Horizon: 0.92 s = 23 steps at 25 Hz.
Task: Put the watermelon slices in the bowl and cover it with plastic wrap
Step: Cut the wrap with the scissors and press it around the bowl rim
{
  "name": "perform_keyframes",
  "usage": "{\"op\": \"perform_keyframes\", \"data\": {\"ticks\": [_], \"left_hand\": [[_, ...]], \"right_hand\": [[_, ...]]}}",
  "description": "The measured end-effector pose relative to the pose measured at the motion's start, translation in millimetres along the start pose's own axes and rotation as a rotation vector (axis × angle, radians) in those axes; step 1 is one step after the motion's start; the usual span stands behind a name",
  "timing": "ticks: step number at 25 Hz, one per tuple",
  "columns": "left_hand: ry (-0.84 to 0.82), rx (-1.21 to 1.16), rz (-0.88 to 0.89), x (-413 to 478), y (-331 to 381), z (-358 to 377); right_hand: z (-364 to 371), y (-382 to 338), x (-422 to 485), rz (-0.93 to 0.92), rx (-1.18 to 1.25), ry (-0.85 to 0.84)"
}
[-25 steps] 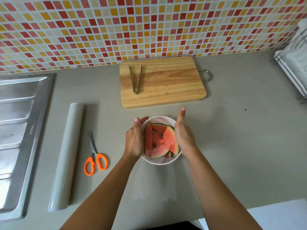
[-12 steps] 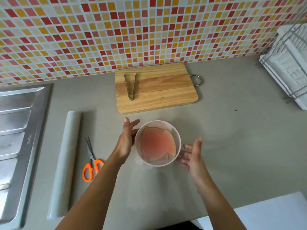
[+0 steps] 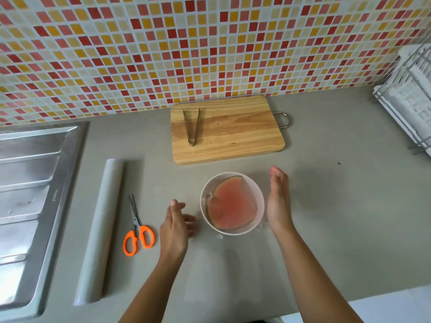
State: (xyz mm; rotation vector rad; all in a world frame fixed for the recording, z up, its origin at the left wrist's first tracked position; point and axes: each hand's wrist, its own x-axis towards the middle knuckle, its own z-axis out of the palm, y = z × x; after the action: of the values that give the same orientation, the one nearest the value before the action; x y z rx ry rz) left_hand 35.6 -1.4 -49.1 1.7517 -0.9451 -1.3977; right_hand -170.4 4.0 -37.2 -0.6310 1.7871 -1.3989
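A: So, do the hands hold anything?

B: No. The left hand [image 3: 176, 226] and the right hand [image 3: 278, 201] are both open, with straight fingers. Between them on the bench [image 3: 326, 206] stands the bowl [image 3: 233, 231], nearer the right one. The watermelon slices [image 3: 233, 206] lie inside, under plastic wrap [image 3: 253, 190].

A: Where to take it?

B: By the stiff sides, I think. The wrap looks thin and would tear easily.

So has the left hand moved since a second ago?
Yes. The left hand was against the bowl at its left rim; now it is clear of it, drawn left toward the scissors.
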Motion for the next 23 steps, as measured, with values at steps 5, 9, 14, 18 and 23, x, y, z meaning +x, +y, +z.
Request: {"op": "perform_keyframes", "data": {"ticks": [5,9,14,18,23], "left_hand": [[-0.199,0.097,0.091,43,38,14],[-0.462,0.335,0.045,58,48,20],[-0.521,0.299,-0.01,69,49,27],[-0.614,0.159,-0.008,80,54,29],[-0.71,0.172,-0.163,96,63,30]], "right_hand": [[-6,5,6,0.151,-0.4,-0.127],[0,-4,23,0.237,-0.466,-0.294],[21,-19,45,0.203,-0.516,-0.426],[34,-27,55,0.222,-0.53,-0.423],[38,-30,68,0.443,-0.438,-0.421]]}}
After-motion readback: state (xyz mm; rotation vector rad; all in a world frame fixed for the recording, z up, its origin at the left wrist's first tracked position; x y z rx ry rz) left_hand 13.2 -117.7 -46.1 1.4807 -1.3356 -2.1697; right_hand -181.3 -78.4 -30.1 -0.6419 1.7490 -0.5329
